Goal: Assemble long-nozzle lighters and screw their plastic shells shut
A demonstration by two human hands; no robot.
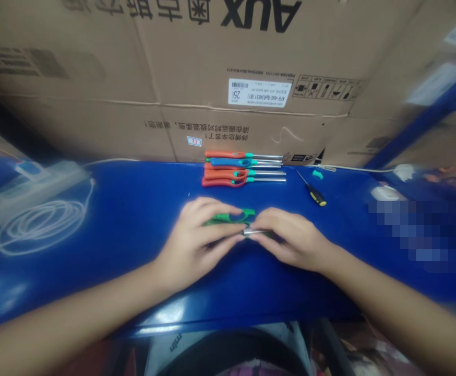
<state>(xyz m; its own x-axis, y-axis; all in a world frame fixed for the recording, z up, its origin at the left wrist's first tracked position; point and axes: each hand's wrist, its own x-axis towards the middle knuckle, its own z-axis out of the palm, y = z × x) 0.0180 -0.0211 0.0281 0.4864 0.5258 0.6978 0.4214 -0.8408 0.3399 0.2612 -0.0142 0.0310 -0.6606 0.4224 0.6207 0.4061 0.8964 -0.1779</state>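
My left hand (196,240) and my right hand (290,237) meet over the middle of the blue table, fingertips closed. Between them is a small shiny metal piece (248,231), pinched by the fingers of both hands; what kind of part it is I cannot make out. A green lighter handle (247,213) shows just behind the left fingers, partly hidden by them, and whether it is gripped or lies on the table is unclear. Beyond the hands lie several long-necked lighters (228,174) in a stack, with orange, red and blue handles and metal tubes pointing right.
A black and yellow screwdriver (316,196) lies to the right, near a small turquoise plastic piece (318,174). A large cardboard box (196,62) stands along the back edge. At left are a coiled white cable (44,224) and a power strip (51,183).
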